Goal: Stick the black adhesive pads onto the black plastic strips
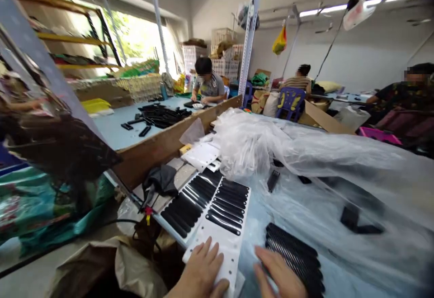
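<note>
The white card (pixel 222 239) lies flat on the bench (pixel 339 271) under my left hand (pixel 203 271), a stiff perforated sheet with rows of slim black oblong strips fixed across its far half. My left grip is loose and open, fingers spread flat on the bare near end of the card, holding nothing. Just right of it, my right hand (pixel 280 275) rests with fingers extended, their tips touching the near edge of a stack of black ribbed strips (pixel 294 257), glossy and rounded at the ends; that grip is open too, closed on nothing. Beyond my left hand, a second card of black strips (pixel 190 203) lies beside the first. Farther out from my right hand, crinkled clear plastic sheeting (pixel 322 162) billows over the bench, with a few loose black pieces (pixel 352 221) on it.
</note>
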Action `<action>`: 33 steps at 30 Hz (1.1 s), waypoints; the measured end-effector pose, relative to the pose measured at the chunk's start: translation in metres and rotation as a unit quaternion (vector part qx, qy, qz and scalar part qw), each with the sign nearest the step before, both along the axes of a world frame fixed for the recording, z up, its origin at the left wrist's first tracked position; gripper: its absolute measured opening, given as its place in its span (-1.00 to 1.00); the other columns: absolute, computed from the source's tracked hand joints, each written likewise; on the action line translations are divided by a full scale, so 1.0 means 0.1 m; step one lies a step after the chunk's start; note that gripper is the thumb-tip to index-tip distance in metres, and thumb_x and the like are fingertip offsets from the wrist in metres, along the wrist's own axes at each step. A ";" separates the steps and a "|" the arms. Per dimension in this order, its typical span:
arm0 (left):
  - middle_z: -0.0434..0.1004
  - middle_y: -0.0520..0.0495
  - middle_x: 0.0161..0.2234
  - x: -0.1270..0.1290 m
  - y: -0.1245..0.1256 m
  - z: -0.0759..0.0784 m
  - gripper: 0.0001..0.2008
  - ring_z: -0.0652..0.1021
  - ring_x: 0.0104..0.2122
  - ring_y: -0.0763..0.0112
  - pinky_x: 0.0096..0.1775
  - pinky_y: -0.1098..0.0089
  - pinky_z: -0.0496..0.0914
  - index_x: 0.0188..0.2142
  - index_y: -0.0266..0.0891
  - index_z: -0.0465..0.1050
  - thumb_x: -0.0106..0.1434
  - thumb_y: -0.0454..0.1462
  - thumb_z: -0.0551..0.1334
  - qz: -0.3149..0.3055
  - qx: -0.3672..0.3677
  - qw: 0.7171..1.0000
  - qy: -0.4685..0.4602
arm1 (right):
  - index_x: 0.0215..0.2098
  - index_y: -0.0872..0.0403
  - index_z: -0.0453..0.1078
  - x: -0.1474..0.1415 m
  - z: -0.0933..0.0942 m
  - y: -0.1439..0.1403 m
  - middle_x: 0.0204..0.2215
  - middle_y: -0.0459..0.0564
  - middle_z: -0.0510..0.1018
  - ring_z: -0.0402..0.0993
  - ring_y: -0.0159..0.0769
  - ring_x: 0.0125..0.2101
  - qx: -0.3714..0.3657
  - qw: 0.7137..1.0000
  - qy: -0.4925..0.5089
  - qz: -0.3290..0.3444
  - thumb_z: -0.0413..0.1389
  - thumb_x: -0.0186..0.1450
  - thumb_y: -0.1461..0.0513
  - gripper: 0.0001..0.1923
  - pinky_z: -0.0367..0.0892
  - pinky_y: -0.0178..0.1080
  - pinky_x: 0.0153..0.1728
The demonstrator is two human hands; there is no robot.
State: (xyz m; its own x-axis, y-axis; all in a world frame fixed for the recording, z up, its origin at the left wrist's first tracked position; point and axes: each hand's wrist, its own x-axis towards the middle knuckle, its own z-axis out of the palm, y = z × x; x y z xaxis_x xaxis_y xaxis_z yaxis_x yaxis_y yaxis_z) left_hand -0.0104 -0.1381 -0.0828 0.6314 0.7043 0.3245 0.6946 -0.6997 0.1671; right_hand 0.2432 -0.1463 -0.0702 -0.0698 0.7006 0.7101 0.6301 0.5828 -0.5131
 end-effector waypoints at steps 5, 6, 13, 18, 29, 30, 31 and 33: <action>0.55 -0.21 0.05 -0.07 -0.53 0.07 -0.57 0.53 0.07 0.09 0.07 0.20 0.41 0.16 -0.14 0.33 0.31 -0.16 0.20 0.033 -0.002 0.985 -0.168 | -0.05 0.15 0.43 -0.58 -0.03 0.07 -0.13 0.20 0.61 0.53 0.03 -0.07 -0.032 0.996 -0.077 0.026 0.11 0.25 0.32 -0.70 0.47 0.04 -0.07; 0.59 -0.19 0.00 -0.12 -0.55 0.11 -0.61 0.57 0.00 0.15 0.04 0.26 0.43 0.12 -0.13 0.38 0.30 -0.19 0.21 0.043 -0.007 0.978 -0.205 | -0.03 0.18 0.42 -0.63 -0.09 0.08 -0.10 0.24 0.59 0.51 0.09 -0.05 -0.058 0.993 -0.100 0.014 0.15 0.23 0.28 -0.66 0.44 0.10 -0.06; 0.49 0.01 -0.63 -0.27 -0.25 0.30 -0.74 0.47 -0.57 0.36 -0.50 0.46 0.34 -0.58 -0.24 0.51 -0.03 -0.10 0.42 0.309 -0.340 0.794 -0.398 | -0.13 0.11 0.47 -0.64 -0.30 -0.15 0.00 0.18 0.55 0.37 0.15 0.09 -0.133 0.980 -0.148 0.027 0.14 0.22 0.31 -0.76 0.32 0.16 -0.01; 0.60 -0.10 -0.52 -0.07 -0.24 0.20 -0.65 0.50 -0.55 0.36 -0.47 0.44 0.35 -0.42 -0.34 0.57 -0.06 -0.07 0.44 0.218 -0.551 0.607 -0.530 | -0.14 0.04 0.49 -0.56 -0.27 -0.29 -0.06 0.12 0.59 0.44 0.12 0.03 -0.128 0.986 -0.106 0.034 0.16 0.19 0.27 -0.75 0.32 0.15 -0.01; 0.59 -0.03 -0.52 0.24 -0.06 0.26 -0.71 0.50 -0.52 0.42 -0.42 0.49 0.33 -0.37 -0.34 0.61 -0.01 -0.16 0.46 0.174 -0.551 0.553 -0.600 | -0.22 0.02 0.60 -0.68 -0.16 0.07 -0.23 0.07 0.68 0.57 -0.05 -0.12 -0.200 0.973 0.076 0.090 0.19 0.23 0.24 -0.82 0.44 0.04 -0.05; 0.59 -0.02 -0.52 0.25 -0.05 0.26 -0.74 0.49 -0.52 0.44 -0.42 0.50 0.32 -0.39 -0.34 0.61 0.00 -0.17 0.46 0.170 -0.551 0.556 -0.599 | -0.24 0.01 0.61 -0.68 -0.13 0.08 -0.25 0.05 0.68 0.59 -0.07 -0.14 -0.214 0.966 0.102 0.098 0.18 0.23 0.24 -0.83 0.44 0.03 -0.04; 0.58 -0.01 -0.52 0.26 -0.04 0.27 -0.76 0.48 -0.52 0.46 -0.43 0.52 0.31 -0.41 -0.34 0.61 0.01 -0.18 0.46 0.167 -0.553 0.556 -0.598 | -0.26 0.00 0.62 -0.68 -0.11 0.08 -0.27 0.04 0.69 0.59 -0.08 -0.16 -0.228 0.959 0.127 0.106 0.17 0.24 0.25 -0.83 0.44 0.02 -0.03; 0.59 -0.01 -0.52 0.26 -0.03 0.28 -0.76 0.49 -0.52 0.48 -0.43 0.54 0.32 -0.40 -0.34 0.60 0.01 -0.20 0.46 0.162 -0.558 0.549 -0.601 | -0.29 -0.02 0.63 -0.68 -0.06 0.09 -0.30 0.02 0.69 0.60 -0.10 -0.17 -0.255 0.947 0.163 0.111 0.15 0.25 0.26 -0.81 0.43 0.03 -0.01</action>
